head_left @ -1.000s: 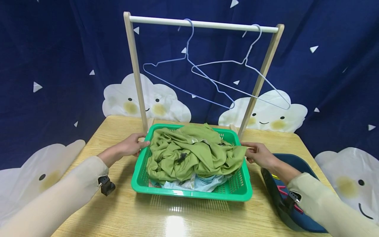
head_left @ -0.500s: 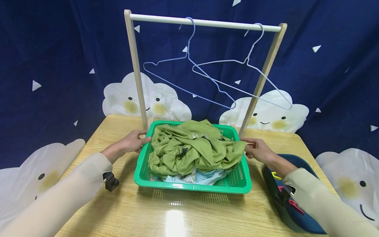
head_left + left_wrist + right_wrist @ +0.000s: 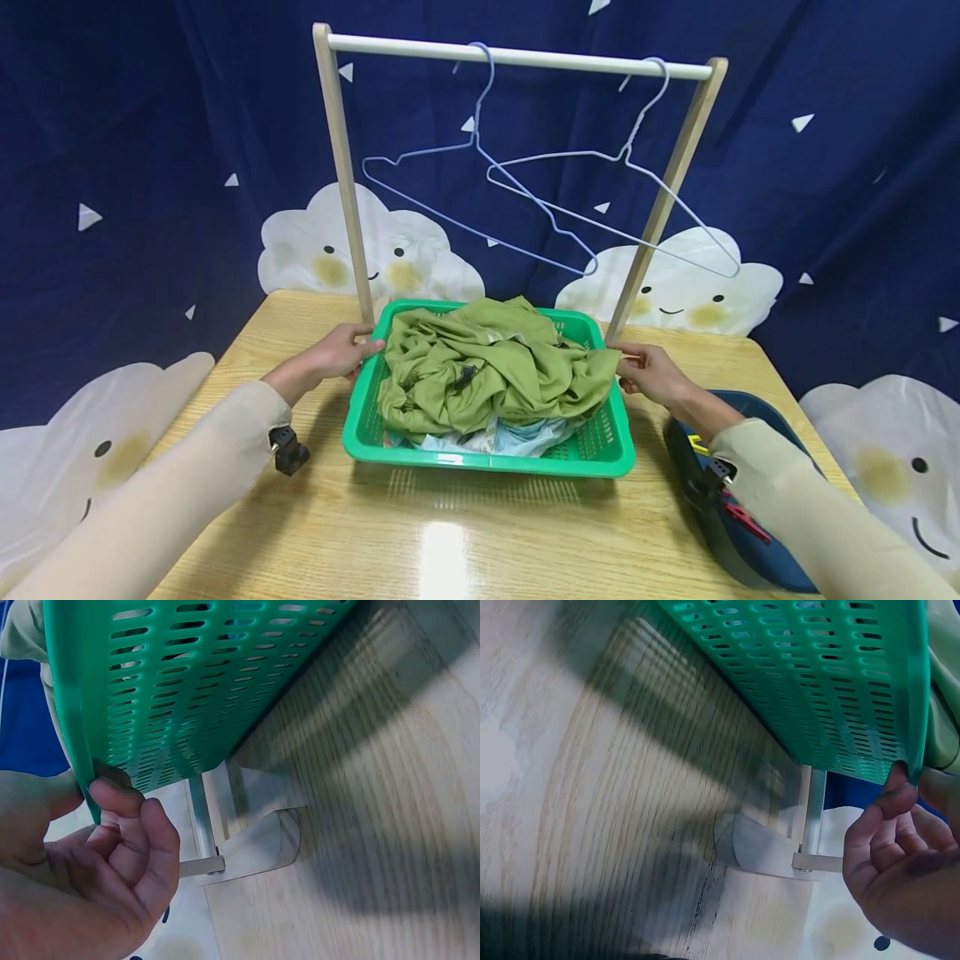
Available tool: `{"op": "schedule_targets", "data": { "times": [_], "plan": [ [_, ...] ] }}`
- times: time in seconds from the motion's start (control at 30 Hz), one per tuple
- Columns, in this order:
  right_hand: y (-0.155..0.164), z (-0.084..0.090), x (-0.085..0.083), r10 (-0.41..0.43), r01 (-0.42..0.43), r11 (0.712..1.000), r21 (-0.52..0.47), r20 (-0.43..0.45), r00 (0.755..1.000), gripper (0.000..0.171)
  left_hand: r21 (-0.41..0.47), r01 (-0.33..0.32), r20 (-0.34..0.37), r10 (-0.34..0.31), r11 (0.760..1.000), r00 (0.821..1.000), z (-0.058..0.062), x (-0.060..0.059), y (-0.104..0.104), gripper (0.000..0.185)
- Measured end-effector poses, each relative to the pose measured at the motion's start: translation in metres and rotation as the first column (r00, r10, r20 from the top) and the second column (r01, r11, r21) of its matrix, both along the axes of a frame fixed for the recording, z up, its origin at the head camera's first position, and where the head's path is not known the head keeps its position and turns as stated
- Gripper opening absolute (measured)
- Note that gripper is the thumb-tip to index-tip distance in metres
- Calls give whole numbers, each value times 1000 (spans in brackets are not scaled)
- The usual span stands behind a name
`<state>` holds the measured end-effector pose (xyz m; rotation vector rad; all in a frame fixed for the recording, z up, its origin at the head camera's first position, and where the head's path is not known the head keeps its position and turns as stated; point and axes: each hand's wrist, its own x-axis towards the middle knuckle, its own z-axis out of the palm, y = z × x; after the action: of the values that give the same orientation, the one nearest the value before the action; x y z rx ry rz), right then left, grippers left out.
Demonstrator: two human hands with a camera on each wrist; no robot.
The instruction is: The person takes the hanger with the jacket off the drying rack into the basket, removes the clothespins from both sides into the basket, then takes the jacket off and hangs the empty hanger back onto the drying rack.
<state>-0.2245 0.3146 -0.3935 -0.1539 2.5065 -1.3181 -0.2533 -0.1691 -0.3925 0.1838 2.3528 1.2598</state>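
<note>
Firmly, both hands (image 3: 333, 357) (image 3: 648, 373) pinch slotted green plastic basket (image 3: 487, 458) rims; crumpled olive cloth (image 3: 487, 371) inside.

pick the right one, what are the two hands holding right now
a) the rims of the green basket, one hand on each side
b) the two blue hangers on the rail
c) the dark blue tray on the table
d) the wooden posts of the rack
a: the left hand pinches the left rim of the green basket and the right hand grips its right rim, as both wrist views also show.
</note>
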Motion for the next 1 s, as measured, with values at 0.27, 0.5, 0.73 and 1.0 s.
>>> {"op": "schedule_targets", "data": {
  "times": [0.27,0.5,0.73,1.0],
  "plan": [
    [0,1,-5,-20,20,1000,-11,26,999,52,3,-10,-4,10,1000,1000,-4,-8,0,56],
    [3,-2,-9,-25,25,999,-22,35,999,52,18,-18,1,18,1000,1000,-6,-11,1,56],
    [3,-3,-9,-12,14,998,-66,36,999,53,13,-11,-1,11,1000,1000,-5,-12,0,58],
    [4,-5,-8,-17,20,995,-99,33,999,53,14,-18,-3,18,1000,1000,-3,-11,2,57]
  ]
}}
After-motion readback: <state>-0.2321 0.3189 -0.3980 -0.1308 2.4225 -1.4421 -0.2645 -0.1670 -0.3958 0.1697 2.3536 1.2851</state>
